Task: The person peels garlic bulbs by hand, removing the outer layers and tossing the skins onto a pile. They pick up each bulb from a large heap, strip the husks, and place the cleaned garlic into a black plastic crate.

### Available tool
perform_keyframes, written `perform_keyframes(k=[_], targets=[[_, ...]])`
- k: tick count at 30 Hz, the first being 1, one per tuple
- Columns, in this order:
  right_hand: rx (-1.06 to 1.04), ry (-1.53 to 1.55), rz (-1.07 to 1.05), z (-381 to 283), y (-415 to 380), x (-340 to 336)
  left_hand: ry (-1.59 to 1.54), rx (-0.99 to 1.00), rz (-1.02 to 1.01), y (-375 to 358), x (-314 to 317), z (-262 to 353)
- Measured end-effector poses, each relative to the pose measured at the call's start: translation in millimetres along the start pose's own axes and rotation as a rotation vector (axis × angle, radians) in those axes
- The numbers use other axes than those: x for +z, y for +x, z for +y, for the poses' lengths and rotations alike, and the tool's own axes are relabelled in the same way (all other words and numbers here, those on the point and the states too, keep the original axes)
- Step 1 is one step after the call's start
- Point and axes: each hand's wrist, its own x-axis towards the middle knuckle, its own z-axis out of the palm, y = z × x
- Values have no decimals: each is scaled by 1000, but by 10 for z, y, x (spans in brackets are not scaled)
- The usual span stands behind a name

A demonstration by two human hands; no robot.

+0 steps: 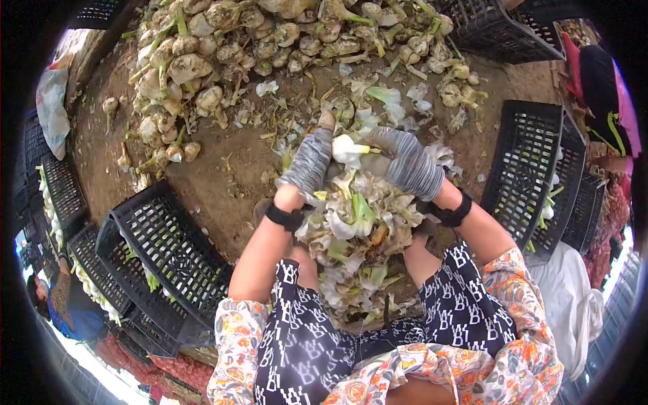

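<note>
A white garlic bulb (347, 150) with a short cut yellow-green stem sits between my two hands, its stem toward the right. My left hand (309, 160), in a grey striped glove with a bare thumb tip, is closed around the bulb's left side; the fingers underneath are mostly hidden. Close by the stem is my right hand (408, 163), gloved alike, its fingers curled in and smeared by motion. Directly below the hands lies a heap of loose garlic skins and leaf scraps (358, 219), between my legs.
A large pile of unpeeled garlic (270, 40) spreads over the dirt floor ahead. Black plastic crates stand at left (172, 250), at right (523, 175) and at upper right (503, 30). A white sack (567, 297) lies at right. Another person (64, 304) is at far left.
</note>
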Motion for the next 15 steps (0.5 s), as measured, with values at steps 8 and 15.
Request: perform_keyframes(k=[8, 15], targets=[[118, 87, 108, 229, -19, 37, 547, 1027, 239, -382, 67, 168], [379, 414, 82, -112, -65, -137, 89, 547, -137, -208, 31, 4]])
